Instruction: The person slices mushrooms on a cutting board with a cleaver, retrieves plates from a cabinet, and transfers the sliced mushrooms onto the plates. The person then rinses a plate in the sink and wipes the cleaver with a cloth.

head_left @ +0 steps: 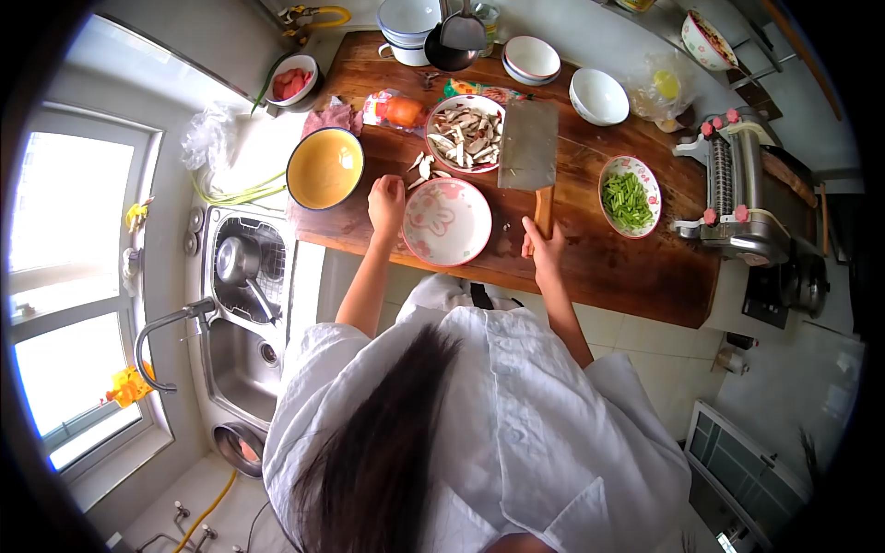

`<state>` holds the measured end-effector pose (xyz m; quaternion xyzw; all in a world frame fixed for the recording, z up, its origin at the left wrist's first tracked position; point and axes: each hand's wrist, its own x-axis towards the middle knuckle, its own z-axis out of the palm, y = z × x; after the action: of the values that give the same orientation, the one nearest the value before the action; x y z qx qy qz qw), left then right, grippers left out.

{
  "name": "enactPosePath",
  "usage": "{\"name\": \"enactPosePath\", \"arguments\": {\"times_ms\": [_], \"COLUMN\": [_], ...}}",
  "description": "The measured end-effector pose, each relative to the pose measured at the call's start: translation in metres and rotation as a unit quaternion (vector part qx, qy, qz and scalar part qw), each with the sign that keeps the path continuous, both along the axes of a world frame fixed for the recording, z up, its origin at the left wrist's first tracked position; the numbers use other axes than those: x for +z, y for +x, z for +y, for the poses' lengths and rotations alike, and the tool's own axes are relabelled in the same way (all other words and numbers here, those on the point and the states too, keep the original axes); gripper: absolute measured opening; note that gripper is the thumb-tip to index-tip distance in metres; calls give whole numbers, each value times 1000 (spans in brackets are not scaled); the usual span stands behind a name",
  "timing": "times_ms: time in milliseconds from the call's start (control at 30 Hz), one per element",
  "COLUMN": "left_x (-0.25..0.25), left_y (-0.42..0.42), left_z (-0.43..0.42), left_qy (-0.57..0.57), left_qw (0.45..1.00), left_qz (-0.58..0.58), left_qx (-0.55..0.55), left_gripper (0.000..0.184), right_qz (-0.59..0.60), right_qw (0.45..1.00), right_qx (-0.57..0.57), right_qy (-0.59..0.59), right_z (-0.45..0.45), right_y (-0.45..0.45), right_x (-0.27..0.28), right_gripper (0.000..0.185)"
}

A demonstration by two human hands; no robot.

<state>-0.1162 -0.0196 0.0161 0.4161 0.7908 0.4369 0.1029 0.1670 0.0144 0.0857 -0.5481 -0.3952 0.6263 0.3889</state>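
My right hand point(544, 247) grips the wooden handle of a cleaver point(528, 145), its broad blade pointing away from me over the board. Curled at the left rim of a white bowl with a pink pattern point(447, 222) is my left hand point(386, 205); whatever its fingers may hold is hidden. That bowl is empty. Beyond it, a red-rimmed bowl point(430, 147) holds sliced mushrooms point(468, 135), and a few loose slices point(423, 170) lie on the board between the two bowls. To the left stands a yellow enamel basin point(324, 170).
The wooden board point(636, 286) also carries a bowl of chopped greens point(631, 197), white bowls point(599, 96) and a packet with something orange point(396, 111). A pasta roller point(737, 189) stands at right. On the left are a sink point(241, 364) and a bowl of red pieces point(293, 81).
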Motion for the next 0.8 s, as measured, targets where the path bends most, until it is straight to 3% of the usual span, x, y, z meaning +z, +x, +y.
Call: {"name": "enactPosePath", "arguments": {"times_ms": [100, 133, 167, 233, 267, 333, 433, 500, 600, 667, 700, 767, 800], "left_x": [-9, -7, -4, 1, 5, 10, 10, 5, -26, -48, -51, -38, -31], "left_y": [-9, -11, -9, -1, 1, 3, 1, 2, -4, -16, -18, -17, -17], "left_z": [-2, 4, 13, 36, 45, 59, 74, 79, 80, 78, 77, 73, 71], "left_qy": [0, -6, -6, -155, -155, -248, -264, -283, -220, -105, -106, -116, -115], "left_qw": [999, 998, 998, 986, 986, 963, 959, 951, 962, 959, 959, 967, 967], "left_qz": [-8, -38, -39, 67, 66, 74, 49, 63, 74, 129, 131, 21, 23], "left_qx": [-31, -47, -47, -3, -4, -72, -95, -105, -145, -229, -227, -224, -225], "left_gripper": [9, 21, 21, 43, 43, 62, 65, 63, 47, 24, 24, 10, 10], "right_qz": [52, 50, 49, 42, 40, 22, 23, 22, 39, 71, 74, 80, 82], "right_qw": [998, 998, 998, 999, 999, 999, 999, 999, 997, 995, 995, 994, 994], "right_qx": [3, -8, -8, -14, -14, -5, -10, -18, -37, -38, -36, -50, -51], "right_qy": [-27, -39, -39, -28, -27, -24, -25, -29, -56, -54, -55, -52, -51], "right_z": [-3, -6, -8, -12, -14, -17, -22, -24, -24, -23, -22, -19, -18], "right_y": [20, 21, 23, 28, 29, 30, 29, 28, 28, 25, 24, 21, 21], "right_x": [-13, -7, -9, -14, -13, -11, -8, -8, -12, -13, -15, -16, -16], "right_gripper": [20, 19, 19, 19, 19, 18, 18, 18, 18, 19, 19, 19, 19]}}
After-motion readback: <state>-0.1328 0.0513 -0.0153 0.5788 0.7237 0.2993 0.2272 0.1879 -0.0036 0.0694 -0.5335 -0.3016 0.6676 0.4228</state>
